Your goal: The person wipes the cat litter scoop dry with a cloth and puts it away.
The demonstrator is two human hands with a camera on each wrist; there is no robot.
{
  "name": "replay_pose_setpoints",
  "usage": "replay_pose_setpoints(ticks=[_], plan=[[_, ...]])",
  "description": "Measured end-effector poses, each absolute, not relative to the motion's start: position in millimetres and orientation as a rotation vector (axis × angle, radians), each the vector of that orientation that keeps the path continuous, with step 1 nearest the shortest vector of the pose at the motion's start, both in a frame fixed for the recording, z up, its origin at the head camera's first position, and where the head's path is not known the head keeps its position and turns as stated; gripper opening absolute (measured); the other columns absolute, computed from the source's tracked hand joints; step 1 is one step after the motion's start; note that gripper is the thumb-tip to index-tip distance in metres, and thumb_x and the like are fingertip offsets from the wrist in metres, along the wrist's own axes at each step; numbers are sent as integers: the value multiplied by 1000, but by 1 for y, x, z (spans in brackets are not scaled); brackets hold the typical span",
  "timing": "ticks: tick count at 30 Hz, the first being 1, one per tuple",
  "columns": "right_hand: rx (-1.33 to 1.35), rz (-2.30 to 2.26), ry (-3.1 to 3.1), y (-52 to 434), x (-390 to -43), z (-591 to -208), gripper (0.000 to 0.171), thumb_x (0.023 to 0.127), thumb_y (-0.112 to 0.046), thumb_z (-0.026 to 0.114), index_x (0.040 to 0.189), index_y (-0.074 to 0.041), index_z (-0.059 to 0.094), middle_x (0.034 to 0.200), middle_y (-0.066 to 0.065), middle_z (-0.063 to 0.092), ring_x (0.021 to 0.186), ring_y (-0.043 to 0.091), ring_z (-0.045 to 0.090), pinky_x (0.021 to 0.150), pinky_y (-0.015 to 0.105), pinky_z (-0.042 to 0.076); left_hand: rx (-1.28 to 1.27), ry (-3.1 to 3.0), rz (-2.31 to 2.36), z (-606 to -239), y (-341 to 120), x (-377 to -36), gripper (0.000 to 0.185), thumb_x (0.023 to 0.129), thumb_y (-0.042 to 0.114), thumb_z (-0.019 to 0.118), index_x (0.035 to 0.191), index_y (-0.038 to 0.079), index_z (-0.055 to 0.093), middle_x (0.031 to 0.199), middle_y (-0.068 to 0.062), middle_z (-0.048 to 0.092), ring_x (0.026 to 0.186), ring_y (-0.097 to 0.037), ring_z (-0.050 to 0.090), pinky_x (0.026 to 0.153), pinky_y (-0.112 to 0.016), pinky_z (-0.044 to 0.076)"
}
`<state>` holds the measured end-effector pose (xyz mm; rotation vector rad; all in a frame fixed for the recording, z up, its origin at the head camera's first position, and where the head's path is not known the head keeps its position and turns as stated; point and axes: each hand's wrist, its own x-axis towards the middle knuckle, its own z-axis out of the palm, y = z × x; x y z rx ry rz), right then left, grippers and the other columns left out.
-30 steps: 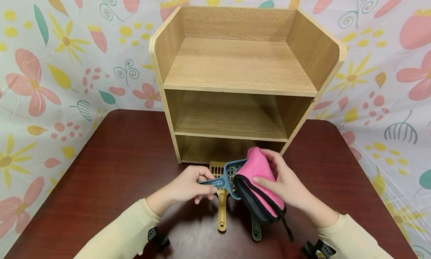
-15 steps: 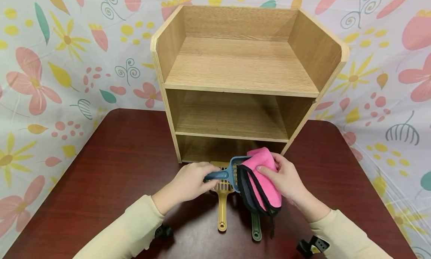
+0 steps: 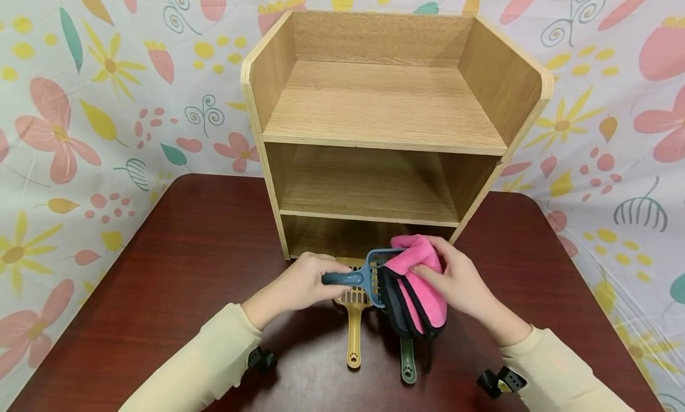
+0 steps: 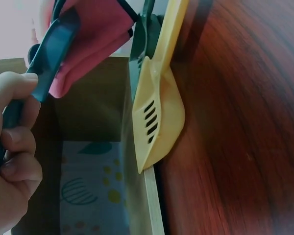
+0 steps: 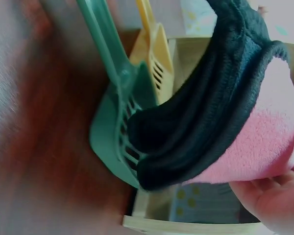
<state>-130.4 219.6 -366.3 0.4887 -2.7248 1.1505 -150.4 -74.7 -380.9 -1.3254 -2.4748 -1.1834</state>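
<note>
My left hand (image 3: pixel 299 284) grips the handle of a blue litter scoop (image 3: pixel 368 278), raised above the table. Its slotted head points right, and part of it is hidden by a folded pink cloth (image 3: pixel 428 299) with black edging and a dark grey inner side. My right hand (image 3: pixel 460 287) pinches this cloth, thumb on top, against the scoop's head. Beneath lie a yellow litter scoop (image 3: pixel 354 335) and a green litter scoop (image 3: pixel 408 361), handles toward me. In the right wrist view the cloth's dark edge (image 5: pixel 201 147) hangs in front of the green scoop's slots (image 5: pixel 127 127).
A wooden shelf unit (image 3: pixel 385 144) with three levels stands just behind the scoops. The yellow scoop's tip meets the unit's lower front edge (image 4: pixel 152 200). Dark red tabletop (image 3: pixel 203 245) extends to both sides, and a patterned cloth backdrop (image 3: pixel 134 103) surrounds it.
The blue scoop's handle has risen slightly and my left grip on it has shifted. The pink cloth has folded over and moved a little, its lower end now higher. The lower scoops lie still.
</note>
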Motion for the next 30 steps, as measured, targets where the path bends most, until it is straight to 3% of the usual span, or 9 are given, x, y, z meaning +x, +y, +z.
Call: replay_pose_setpoints(ticks=[10, 15, 21, 30], plan=[[898, 989, -2823, 218, -142, -353, 36, 85, -10, 68, 119, -19, 61, 108, -8, 69, 85, 3, 57, 72, 21, 47, -1315, -2581, -1333, -375, -71, -150, 18, 76, 13, 76, 93, 8, 75, 84, -1, 72, 70, 3, 56, 61, -14, 49], [987, 921, -2854, 208, -144, -350, 33, 84, -10, 69, 116, -16, 63, 100, -6, 68, 80, 4, 55, 70, 21, 47, -1331, -2661, -1312, -369, -68, -151, 17, 75, 13, 76, 91, 10, 76, 81, 1, 72, 66, 4, 53, 58, -14, 47], [1197, 897, -2855, 194, -147, -347, 33, 86, -9, 66, 117, -21, 61, 107, -11, 66, 92, 3, 57, 81, 25, 49, -1407, -2706, -1243, -364, -62, -152, 16, 76, 15, 76, 91, 12, 76, 79, 4, 71, 65, 4, 51, 59, -12, 46], [1115, 866, -2959, 195, -151, -349, 31, 87, -14, 65, 115, -22, 58, 96, -11, 63, 76, 6, 51, 68, 21, 43, -1344, -2680, -1213, -367, -63, -152, 15, 76, 17, 77, 89, 12, 74, 76, 5, 69, 63, 2, 50, 57, -14, 45]])
